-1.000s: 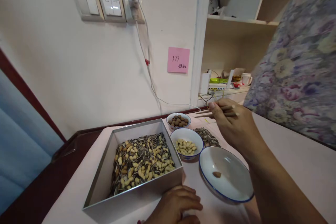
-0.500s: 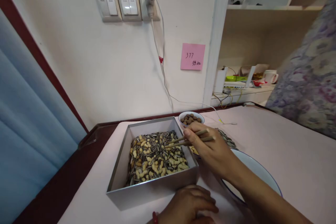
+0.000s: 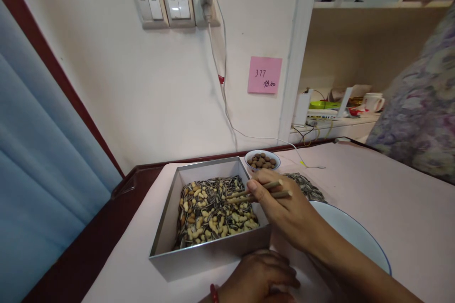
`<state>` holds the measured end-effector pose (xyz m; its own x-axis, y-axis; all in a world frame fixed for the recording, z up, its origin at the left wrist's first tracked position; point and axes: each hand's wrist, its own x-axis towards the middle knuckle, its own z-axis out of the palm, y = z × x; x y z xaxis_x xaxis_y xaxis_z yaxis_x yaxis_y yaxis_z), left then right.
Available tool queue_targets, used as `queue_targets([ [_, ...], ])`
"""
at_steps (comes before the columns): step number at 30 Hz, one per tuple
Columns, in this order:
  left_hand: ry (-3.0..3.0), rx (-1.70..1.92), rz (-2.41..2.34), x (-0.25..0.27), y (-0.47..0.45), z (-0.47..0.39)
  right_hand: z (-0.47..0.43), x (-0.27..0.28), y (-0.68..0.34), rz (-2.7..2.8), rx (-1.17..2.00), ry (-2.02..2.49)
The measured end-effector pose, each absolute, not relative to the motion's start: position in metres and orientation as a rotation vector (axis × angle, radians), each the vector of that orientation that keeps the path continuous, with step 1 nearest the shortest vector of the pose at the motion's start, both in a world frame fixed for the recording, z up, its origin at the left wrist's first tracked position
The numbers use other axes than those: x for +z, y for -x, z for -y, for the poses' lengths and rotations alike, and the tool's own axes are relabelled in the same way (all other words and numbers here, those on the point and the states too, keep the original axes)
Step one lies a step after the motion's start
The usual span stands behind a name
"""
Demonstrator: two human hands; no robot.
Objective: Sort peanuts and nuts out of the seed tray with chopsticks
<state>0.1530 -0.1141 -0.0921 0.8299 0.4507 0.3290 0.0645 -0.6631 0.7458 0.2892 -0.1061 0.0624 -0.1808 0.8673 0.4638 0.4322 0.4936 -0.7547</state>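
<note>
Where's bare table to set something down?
Free: pink table right of the sunflower seed pile, and the strip left of the grey box. Crowded: box's right side, with right hand and chopsticks, nut bowl, white plate.

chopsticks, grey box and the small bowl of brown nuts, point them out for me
chopsticks (image 3: 265, 190), head view, on the shafts just past the fingers of the right hand (image 3: 284, 210)
grey box (image 3: 209, 250), head view, on its near outer wall
small bowl of brown nuts (image 3: 253, 154), head view, on its left rim
</note>
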Motion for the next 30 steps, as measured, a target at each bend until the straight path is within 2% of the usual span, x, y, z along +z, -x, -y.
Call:
queue_targets([
  [12, -2.253, 0.682, -0.339, -0.091, -0.154, 0.114, 0.104, 0.059, -0.287, 1.805, 0.572, 1.134],
  [17, -2.269, 0.696, -0.347, -0.089, -0.154, 0.115, 0.117, 0.076, -0.293, 1.799, 0.516, 1.11],
  [21, -2.256, 0.711, -0.334, -0.087, -0.152, 0.115, 0.135, 0.1, -0.313, 1.735, 0.303, 1.071],
  [26, -2.266, 0.718, -0.313, -0.084, -0.151, 0.112, 0.135, 0.117, -0.358, 1.533, -0.243, 1.21],
  [30, -2.284, 0.649, -0.308, -0.082, -0.151, 0.108, 0.118, 0.114, -0.387, 1.455, -0.279, 1.336],
])
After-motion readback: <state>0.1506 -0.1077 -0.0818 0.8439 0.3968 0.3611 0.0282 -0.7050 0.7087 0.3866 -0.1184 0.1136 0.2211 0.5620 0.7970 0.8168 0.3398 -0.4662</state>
